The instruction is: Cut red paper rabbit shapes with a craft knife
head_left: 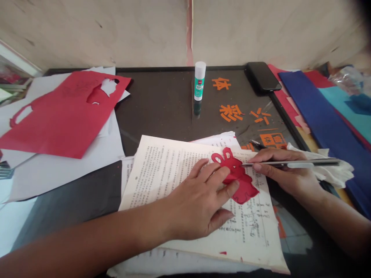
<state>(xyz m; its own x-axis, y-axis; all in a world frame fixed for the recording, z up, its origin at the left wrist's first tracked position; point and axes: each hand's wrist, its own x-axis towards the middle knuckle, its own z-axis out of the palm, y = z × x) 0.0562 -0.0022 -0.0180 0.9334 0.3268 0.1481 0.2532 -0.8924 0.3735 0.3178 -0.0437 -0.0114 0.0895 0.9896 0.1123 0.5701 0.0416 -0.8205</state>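
Note:
A red paper rabbit cutout [243, 187] with drawn dark outlines lies on printed sheets [162, 170]. My left hand [203, 197] rests over its left side with fingers spread, pressing it down; part of the cutout is hidden beneath them. From the right, my right hand [290, 173] grips a slim silver craft knife [304, 163] between thumb and fingers. The knife's thin tip touches or hovers just over the rabbit's face, where small openings show. Tiny red scraps [223, 253] lie on the lower part of the printed sheet.
A glue stick [199, 82] stands upright near the wall. Orange cut-out characters [231, 112] lie to its right, below a black phone [263, 76]. Red paper [63, 112] with cut holes covers white sheets at left. Blue paper [319, 116] and crumpled tissue [336, 173] are at right.

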